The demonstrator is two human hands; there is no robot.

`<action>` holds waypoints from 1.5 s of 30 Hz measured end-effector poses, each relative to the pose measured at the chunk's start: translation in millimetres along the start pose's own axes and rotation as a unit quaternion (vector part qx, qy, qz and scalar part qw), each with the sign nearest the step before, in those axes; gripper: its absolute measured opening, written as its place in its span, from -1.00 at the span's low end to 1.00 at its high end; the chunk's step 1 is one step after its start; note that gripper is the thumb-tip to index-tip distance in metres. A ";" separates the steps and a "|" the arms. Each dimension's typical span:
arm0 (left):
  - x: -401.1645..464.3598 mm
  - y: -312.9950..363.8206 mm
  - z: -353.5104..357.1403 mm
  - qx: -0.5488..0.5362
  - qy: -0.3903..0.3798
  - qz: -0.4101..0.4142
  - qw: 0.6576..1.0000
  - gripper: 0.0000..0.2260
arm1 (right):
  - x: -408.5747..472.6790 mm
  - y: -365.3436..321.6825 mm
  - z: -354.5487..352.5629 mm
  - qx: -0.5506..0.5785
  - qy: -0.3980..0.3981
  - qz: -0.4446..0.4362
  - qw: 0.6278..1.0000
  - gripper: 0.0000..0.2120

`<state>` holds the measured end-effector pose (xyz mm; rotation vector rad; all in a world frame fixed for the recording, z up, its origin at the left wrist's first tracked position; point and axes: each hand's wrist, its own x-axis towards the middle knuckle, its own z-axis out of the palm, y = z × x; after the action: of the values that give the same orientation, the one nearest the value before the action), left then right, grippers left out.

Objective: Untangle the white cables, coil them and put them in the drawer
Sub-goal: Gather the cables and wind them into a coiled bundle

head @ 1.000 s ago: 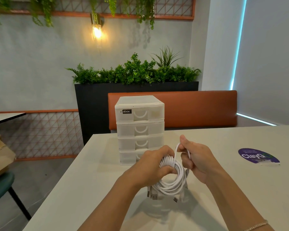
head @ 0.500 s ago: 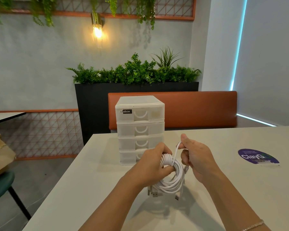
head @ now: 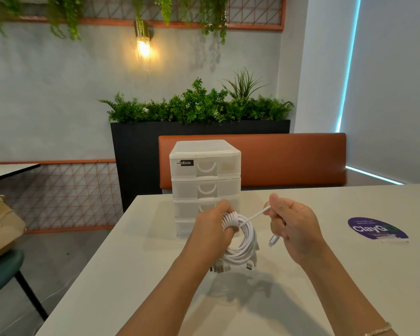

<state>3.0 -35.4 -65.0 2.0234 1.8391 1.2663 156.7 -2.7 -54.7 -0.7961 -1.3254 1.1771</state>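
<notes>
Partly hidden: left hand (head: 210, 230) covers the top of the white cables (head: 241, 241); the lowest drawers of the drawer unit (head: 205, 170) sit behind both.
Fingers: left curled round the coil above the counter (head: 349, 275); right hand (head: 292, 226) pinching the free strand, plug dangling.
Around: purple sticker (head: 377, 229) at right.
Change: right hand has pulled the strand outward, further from the coil.

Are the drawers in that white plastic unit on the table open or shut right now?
Shut. The visible fronts of the drawer unit sit flush, none pulled out; hands hide part of the lower ones.
</notes>
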 end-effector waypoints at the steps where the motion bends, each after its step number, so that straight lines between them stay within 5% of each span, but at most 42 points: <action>1: -0.2 -0.6 0.5 -0.001 0.003 -0.002 1.000 -0.79 | -0.7 0.3 -1.3 0.000 -0.019 -0.012 1.000 -0.70; 4: -0.8 -3.7 -0.4 0.010 0.010 -0.002 1.000 -0.83 | -1.4 1.1 -4.2 -0.021 -0.050 -0.040 0.998 -0.75; 13: -11.7 12.9 5.6 0.099 -0.069 0.174 0.977 -0.76 | 2.4 1.2 -2.9 -0.010 0.012 -0.019 1.000 -0.69; 17: -11.0 15.0 2.0 0.059 -0.072 0.178 0.980 -0.71 | 7.7 7.6 -0.3 -0.052 0.061 0.024 0.997 -0.69; 21: -13.4 19.6 3.0 0.017 -0.100 0.167 0.981 -0.55 | 12.3 17.5 -0.6 -0.101 0.048 0.053 0.992 -0.54; 24: -13.0 15.9 6.2 0.013 -0.081 0.200 0.976 -0.61 | 15.2 22.4 -2.6 -0.088 0.022 0.085 0.992 -0.39; 30: -7.6 6.9 5.9 0.024 -0.039 0.130 0.990 -0.70 | 16.0 31.2 -3.0 -0.212 -0.019 0.114 0.970 -0.64; 34: -3.6 2.6 4.7 0.045 -0.003 0.065 0.997 -0.73 | 10.6 25.3 0.9 -0.297 0.035 -0.065 0.952 -0.90; 38: -2.5 -2.7 3.0 0.040 0.029 0.013 0.999 -0.76 | -2.5 26.8 15.8 -0.330 -0.072 -0.231 0.913 -0.87; 45: 1.2 -9.3 0.4 -0.102 0.046 -0.129 0.985 -0.74 | -3.2 28.8 21.0 -0.541 -0.071 -0.184 0.818 -0.85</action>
<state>-4.0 -31.9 -70.3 1.5905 1.8507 1.4248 131.4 -1.7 -80.0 -1.1566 -2.1790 0.0638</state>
